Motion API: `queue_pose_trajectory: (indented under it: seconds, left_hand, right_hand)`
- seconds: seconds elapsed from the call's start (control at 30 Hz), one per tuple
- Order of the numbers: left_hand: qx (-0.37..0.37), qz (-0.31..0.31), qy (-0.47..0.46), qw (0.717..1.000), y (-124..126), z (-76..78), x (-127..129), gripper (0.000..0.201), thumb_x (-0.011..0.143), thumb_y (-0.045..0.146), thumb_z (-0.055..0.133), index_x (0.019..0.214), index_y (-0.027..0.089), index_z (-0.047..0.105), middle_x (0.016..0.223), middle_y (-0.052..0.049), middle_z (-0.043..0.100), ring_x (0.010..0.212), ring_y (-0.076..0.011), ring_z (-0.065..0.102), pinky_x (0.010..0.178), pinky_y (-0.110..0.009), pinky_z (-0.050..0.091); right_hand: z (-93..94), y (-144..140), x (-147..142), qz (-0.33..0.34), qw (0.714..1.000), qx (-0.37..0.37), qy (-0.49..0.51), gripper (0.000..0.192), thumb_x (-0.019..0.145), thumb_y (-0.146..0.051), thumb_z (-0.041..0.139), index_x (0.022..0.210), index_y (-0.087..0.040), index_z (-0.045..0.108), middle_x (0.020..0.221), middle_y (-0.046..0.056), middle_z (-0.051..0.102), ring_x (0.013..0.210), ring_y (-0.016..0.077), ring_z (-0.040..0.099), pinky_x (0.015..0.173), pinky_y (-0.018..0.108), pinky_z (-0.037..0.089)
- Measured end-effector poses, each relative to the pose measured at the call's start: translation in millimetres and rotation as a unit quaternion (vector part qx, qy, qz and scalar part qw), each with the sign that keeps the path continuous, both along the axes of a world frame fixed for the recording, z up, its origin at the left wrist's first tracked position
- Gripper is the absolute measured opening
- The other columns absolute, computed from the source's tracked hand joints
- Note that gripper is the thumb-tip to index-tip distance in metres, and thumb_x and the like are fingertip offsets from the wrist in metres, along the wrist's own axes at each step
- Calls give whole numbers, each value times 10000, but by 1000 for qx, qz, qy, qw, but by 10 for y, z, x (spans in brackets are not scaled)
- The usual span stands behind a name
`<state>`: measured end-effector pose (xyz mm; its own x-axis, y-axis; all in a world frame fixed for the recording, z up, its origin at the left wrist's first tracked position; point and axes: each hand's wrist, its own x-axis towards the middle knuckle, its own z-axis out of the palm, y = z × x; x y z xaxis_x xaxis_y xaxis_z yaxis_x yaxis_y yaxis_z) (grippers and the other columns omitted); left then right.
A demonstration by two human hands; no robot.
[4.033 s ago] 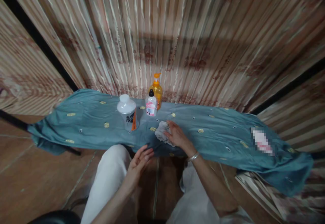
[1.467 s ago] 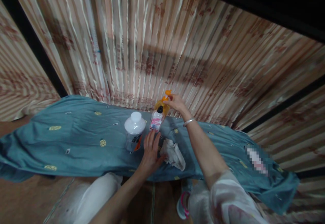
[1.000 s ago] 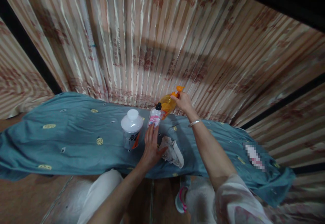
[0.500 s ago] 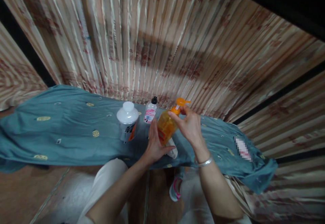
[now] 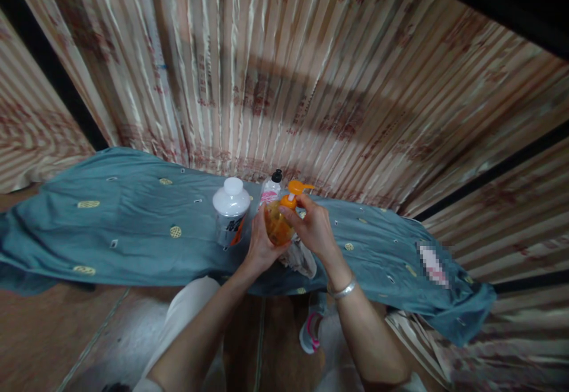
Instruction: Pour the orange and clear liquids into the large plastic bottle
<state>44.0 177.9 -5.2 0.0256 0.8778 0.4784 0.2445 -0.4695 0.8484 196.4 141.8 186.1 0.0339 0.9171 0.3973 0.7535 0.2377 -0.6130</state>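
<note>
An amber pump bottle (image 5: 276, 226) with an orange pump head is between my hands above the cloth-covered table. My left hand (image 5: 261, 244) wraps the lower left side of its body. At the neck, just under the pump head, the thumb and fingers of my right hand (image 5: 316, 226) close on the orange collar. Behind it stands a small clear bottle (image 5: 271, 187) with a black cap and pink label, partly hidden. To the left is a large white-topped bottle (image 5: 232, 211) with an orange and black label. A crumpled greyish cloth (image 5: 302, 260) lies beneath my hands.
A teal cloth (image 5: 142, 232) with pineapple prints covers the long narrow table. Pleated curtains (image 5: 267, 83) hang right behind it, with dark frame bars at the sides. A pixelated pale item (image 5: 433, 264) lies at the right end. My knees are under the front edge.
Both hands have shifted the pump bottle left and it now stands more upright, overlapping the small black-capped bottle. More of the crumpled cloth shows. The view has swung slightly left.
</note>
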Motion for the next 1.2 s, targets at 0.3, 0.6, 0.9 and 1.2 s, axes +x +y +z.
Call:
queue_pose_trajectory:
  seconds: [0.3, 0.6, 0.9, 1.2]
  left_hand:
    - [37, 22, 33, 999, 126, 18, 146, 1502, 809, 608, 1229, 1994, 237, 384, 1863, -300, 675, 1704, -568, 707, 1492, -823, 536]
    - [8, -5, -16, 1000, 259, -13, 331, 1770, 687, 694, 1261, 2051, 225, 235, 2103, -353, 370, 2002, -586, 361, 1629, -800, 349]
    - [-119, 70, -130, 982, 777, -133, 153, 1579, 735, 402, 1184, 2026, 272, 285, 2143, -277, 363, 2040, -493, 329, 1647, -692, 365]
    - [-113, 95, -130, 980, 1198, -249, 206, 1443, 762, 378, 1125, 1981, 239, 365, 2059, -304, 482, 1996, -524, 411, 1604, -722, 421]
  right_hand:
    - [-105, 16, 66, -58, 998, 26, -15, 231, 1064, -529, 875, 1168, -323, 860, 1183, 136, 974, 1114, 371, 936, 1000, 460, 720]
    - [97, 304, 527, -126, 990, 47, -48, 367, 1091, -628, 816, 1205, -281, 850, 1156, 151, 950, 1091, 390, 908, 947, 451, 677]
    - [152, 1169, 786, -144, 988, 26, -52, 354, 1145, -514, 785, 1331, -219, 846, 1202, 182, 958, 1148, 392, 912, 971, 433, 661]
    - [22, 1623, 692, -79, 996, -2, -46, 369, 1140, -483, 834, 1416, -241, 863, 1291, 170, 972, 1219, 377, 917, 1080, 453, 682]
